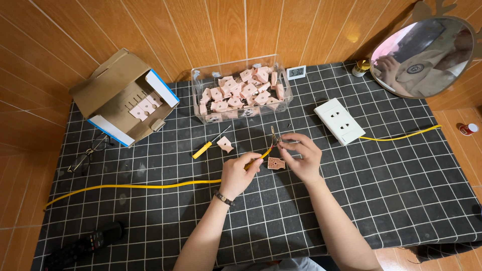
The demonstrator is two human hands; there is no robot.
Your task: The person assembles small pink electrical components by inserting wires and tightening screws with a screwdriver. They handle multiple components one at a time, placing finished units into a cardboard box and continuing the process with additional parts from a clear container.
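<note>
Near the centre of the black, white-gridded table mat (381, 200), the left hand (237, 174) is closed around the end of a yellow cable (150, 185), whose bared wire ends (273, 135) rise between the two hands. The right hand (302, 156) pinches these wire ends between thumb and fingertips, the remaining fingers loosely curled. Just beneath the hands lies a small pink plastic plug part (276, 163), flat on the mat; a second pink piece (225, 144) rests just left, beside a yellow-handled screwdriver (203, 149). Behind them, a clear rectangular plastic box (241, 90) holds many similar pink pieces. To its left stands an open brown cardboard carton (123, 98) with blue-and-white edges, containing more pink parts. To the right lies a white rectangular socket block (339, 120) with its own yellow lead (401, 135). A small white digital clock (296, 73) stands against the wood-panelled wall.
</note>
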